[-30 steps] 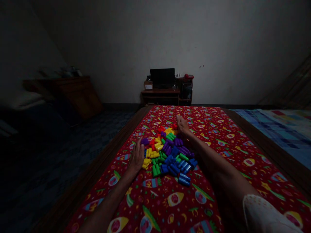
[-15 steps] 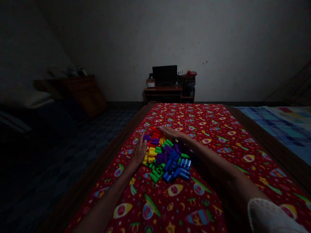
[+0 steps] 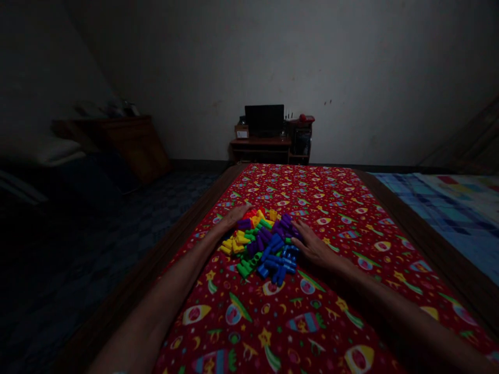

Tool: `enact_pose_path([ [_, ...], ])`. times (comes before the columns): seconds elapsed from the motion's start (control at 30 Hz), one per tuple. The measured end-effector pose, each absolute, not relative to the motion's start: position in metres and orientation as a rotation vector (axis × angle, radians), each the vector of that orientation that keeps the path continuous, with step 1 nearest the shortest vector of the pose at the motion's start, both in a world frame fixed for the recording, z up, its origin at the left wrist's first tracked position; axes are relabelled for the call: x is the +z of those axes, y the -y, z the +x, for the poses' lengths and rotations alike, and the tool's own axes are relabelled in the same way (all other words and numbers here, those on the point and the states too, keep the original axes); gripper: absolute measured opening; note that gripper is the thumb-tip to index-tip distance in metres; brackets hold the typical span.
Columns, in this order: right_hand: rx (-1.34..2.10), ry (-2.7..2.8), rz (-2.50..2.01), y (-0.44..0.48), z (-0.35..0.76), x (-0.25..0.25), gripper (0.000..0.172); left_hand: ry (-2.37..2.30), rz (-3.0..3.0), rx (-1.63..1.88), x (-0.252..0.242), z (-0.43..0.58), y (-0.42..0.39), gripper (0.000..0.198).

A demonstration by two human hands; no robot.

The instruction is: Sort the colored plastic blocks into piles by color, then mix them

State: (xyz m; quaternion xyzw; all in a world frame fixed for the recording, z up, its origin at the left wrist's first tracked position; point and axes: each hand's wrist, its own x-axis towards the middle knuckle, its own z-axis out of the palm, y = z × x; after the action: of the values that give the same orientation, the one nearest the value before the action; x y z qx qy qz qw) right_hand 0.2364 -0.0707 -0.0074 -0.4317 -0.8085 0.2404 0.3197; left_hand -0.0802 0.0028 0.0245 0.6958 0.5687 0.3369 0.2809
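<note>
A heap of plastic blocks lies on a red patterned cloth (image 3: 312, 200). Green blocks (image 3: 246, 267) and blue blocks (image 3: 277, 262) make up its near side, yellow blocks (image 3: 236, 241) its left. Purple blocks (image 3: 265, 238) run from the middle to the right; red ones (image 3: 255, 213) are at the far edge. My left hand (image 3: 237, 215) rests at the heap's far left edge, beside the red and purple blocks, fingers extended. At the right edge, my right hand (image 3: 314, 248) has its fingers apart against the purple and blue blocks. Neither hand grasps a block.
A desk (image 3: 261, 141) with a monitor (image 3: 264, 119) stands against the far wall. A wooden cabinet (image 3: 132, 148) is at the left beyond the dark floor. Blue checked bedding (image 3: 417, 208) lies at the right.
My left hand has moved forward to the far left edge. My right hand has come back from the far edge to the right side. The blocks have shifted closer together.
</note>
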Motion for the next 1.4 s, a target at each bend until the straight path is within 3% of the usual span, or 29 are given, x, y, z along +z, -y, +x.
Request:
enact_pose_path([
  [0.1,0.62,2.049,-1.143,0.088,0.214,-0.015,0.066,-1.434,1.887,0.853,0.028,-0.06,0.009,0.048],
  [0.37,0.758,1.824,-0.981,0.083,0.128,0.033,0.056,-1.314,1.897,0.879,0.039,-0.059,0.047,0.072],
  [0.6,0.849,2.023,-0.792,0.095,0.14,0.064,0.052,-1.499,2.126,0.847,0.043,-0.103,0.112,0.07],
  [0.67,0.765,2.165,-0.788,0.111,0.173,0.058,0.056,-1.586,2.186,0.801,0.035,-0.12,0.136,0.069],
  [0.73,0.685,2.366,-0.789,0.131,0.205,0.044,0.073,-1.632,2.177,0.77,0.022,-0.133,0.153,0.076],
  [0.8,0.58,2.52,-0.781,0.151,0.223,0.026,0.092,-1.626,2.153,0.762,0.009,-0.137,0.162,0.093],
  [0.9,0.41,2.589,-0.793,0.165,0.215,0.005,0.101,-1.576,2.169,0.742,-0.004,-0.126,0.161,0.118],
  [1.03,0.273,2.587,-0.794,0.145,0.174,0.001,0.089,-1.519,2.27,0.713,-0.004,-0.1,0.158,0.122],
  [1.2,0.254,2.5,-0.814,0.098,0.145,0.018,0.054,-1.568,2.269,0.764,0.005,-0.084,0.169,0.1],
  [1.4,0.283,2.429,-0.849,0.045,0.122,0.04,0.037,-1.63,2.38,0.903,0.011,-0.071,0.165,0.084],
])
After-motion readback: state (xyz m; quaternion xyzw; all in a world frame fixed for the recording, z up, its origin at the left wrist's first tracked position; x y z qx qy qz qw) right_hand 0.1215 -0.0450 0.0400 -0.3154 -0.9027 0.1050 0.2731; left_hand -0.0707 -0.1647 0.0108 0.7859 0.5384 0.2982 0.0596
